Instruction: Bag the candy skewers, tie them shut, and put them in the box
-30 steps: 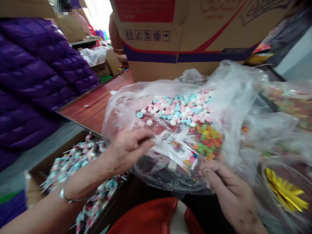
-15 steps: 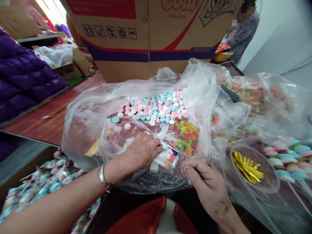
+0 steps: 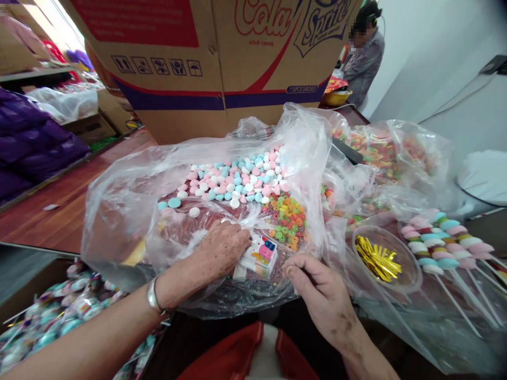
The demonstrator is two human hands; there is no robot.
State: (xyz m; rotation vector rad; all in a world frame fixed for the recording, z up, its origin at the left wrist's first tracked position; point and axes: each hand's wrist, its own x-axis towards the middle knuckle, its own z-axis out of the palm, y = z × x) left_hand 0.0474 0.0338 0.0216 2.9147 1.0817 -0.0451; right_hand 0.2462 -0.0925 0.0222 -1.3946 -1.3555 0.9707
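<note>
While wrapped lollipops (image 3: 59, 311) fill the lower left corner, the left hand (image 3: 222, 248) at centre clamps a small printed packet (image 3: 257, 257) inside the clear bag (image 3: 130, 190); just right, the right hand (image 3: 320, 290) pinches the plastic, fingers together.

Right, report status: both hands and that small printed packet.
Left hand pressing on small printed packet, grip unclear. Right hand pinching clear plastic bag edge. Pastel candies and ring candies lie just beyond.
</note>
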